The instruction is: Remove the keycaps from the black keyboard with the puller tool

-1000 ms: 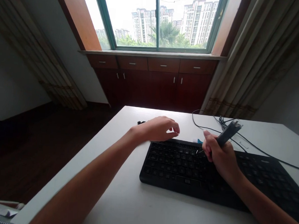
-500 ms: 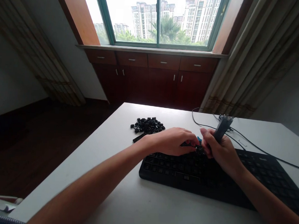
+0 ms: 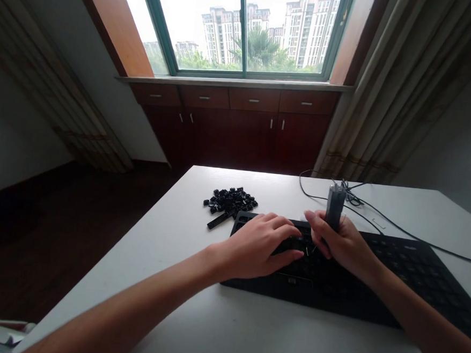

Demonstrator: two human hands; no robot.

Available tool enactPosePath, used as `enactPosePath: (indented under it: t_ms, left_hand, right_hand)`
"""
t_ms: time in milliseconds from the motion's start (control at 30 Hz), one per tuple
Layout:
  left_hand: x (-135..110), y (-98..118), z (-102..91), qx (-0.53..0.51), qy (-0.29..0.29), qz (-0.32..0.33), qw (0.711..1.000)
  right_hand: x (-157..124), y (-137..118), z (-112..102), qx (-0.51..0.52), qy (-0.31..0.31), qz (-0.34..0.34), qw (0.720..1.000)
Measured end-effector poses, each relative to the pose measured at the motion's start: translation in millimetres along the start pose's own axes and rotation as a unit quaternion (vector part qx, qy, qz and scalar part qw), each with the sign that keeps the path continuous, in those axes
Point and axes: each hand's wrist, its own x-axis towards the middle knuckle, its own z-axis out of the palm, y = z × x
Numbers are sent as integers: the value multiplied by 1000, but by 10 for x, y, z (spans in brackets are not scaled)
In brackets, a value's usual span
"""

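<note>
White bench below a window and wooden cabinets, seen from head height. A black keyboard lies at the bench's centre, its cable running off to the right. The right hand clenches a grey keycap puller upright in a closed grip, so that its thin wire tips point down onto the keys between both hands. The left hand has a released grip, its fingers spread over the keyboard's left half, apparently steadying the board. A heap of loose black keycaps, with one long bar-shaped keycap, sits just beyond the keyboard's left corner, away from the hands.
</note>
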Motion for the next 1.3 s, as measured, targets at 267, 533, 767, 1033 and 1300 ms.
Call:
enactPosePath:
  t_ms: [267, 533, 767, 1033, 1300]
  left_hand:
    - [-483, 240, 186, 84, 48, 102, 990]
    - [-468, 227, 178, 87, 24, 110, 990]
    - [-480, 222, 199, 86, -19, 110, 990]
    - [-467, 215, 210, 78, -25, 104, 991]
    - [-457, 220, 211, 76, -25, 107, 991]
  right_hand:
    - [-106, -22, 82, 6, 1, 31, 1000]
    - [-262, 1, 55, 16, 12, 40, 999]
    - [-259, 3, 92, 29, -21, 33, 999]
    - [-262, 5, 74, 46, -25, 23, 998]
    - [-265, 1, 81, 40, -23, 21, 999]
